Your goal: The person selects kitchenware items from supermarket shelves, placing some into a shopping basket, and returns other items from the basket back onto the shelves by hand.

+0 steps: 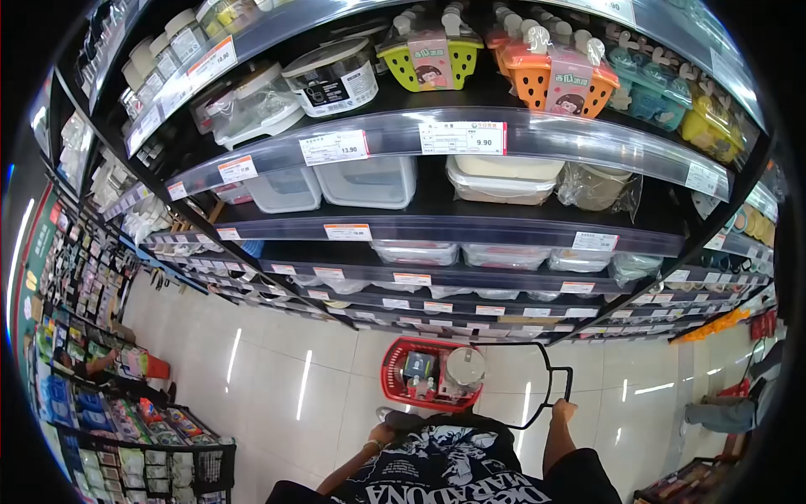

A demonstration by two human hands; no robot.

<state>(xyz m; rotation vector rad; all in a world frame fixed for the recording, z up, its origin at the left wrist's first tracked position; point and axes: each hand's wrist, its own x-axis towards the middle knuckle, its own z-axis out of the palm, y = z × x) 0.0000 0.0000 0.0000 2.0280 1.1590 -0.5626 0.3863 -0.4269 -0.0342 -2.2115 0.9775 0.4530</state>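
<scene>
My right hand [564, 410] is closed around the black pull handle [544, 370] of a red shopping basket [389, 380]. The basket sits on the floor in front of me, at the foot of the shelves. Inside it lie a dark box [419, 366], a round pale-topped container [465, 367] and some small items [422, 388] I cannot make out. My left hand [383, 434] is low by the front of my dark printed shirt [453, 458], just short of the basket. Its fingers are too small and partly hidden to read.
Tall store shelves [504, 223] hold plastic food boxes, a lime strainer basket [431, 63] and an orange one [558, 80], with price tags along the edges. Left stands a display rack [151, 466]; near it another person's arm [101, 363] shows. Someone in grey trousers [726, 412] is at right.
</scene>
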